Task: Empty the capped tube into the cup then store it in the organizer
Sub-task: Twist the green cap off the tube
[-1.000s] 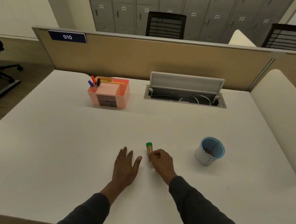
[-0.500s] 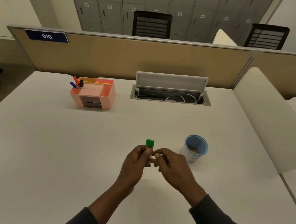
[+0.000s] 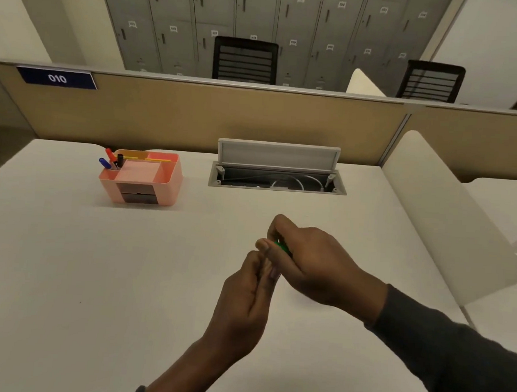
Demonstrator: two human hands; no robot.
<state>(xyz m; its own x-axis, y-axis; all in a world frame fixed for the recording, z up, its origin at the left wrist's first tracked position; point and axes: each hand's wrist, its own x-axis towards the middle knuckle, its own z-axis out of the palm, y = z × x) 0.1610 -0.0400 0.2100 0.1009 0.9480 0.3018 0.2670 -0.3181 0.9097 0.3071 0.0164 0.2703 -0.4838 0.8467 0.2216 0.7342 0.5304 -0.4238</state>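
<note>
Fingers of the left hand (image 3: 245,295) are pressed together around the lower body of the capped tube (image 3: 274,271), which barely shows between them, while the right hand (image 3: 311,259) now curls over the top, its thumb and forefinger pinching the green cap (image 3: 282,247). Half a second ago the cap stood clear above both hands; now only a sliver of green shows under the right hand's fingers, and both hands sit higher in view, raised off the white desk (image 3: 64,275). The cup, which was just right of the hands before, is hidden behind the right hand or out of sight; I cannot tell which. Farther back on the left stands the pink organizer (image 3: 143,178) with pens (image 3: 112,158) in its rear left compartment, unchanged. To its right the open cable tray (image 3: 278,179) lies against the tan partition (image 3: 225,118).
</note>
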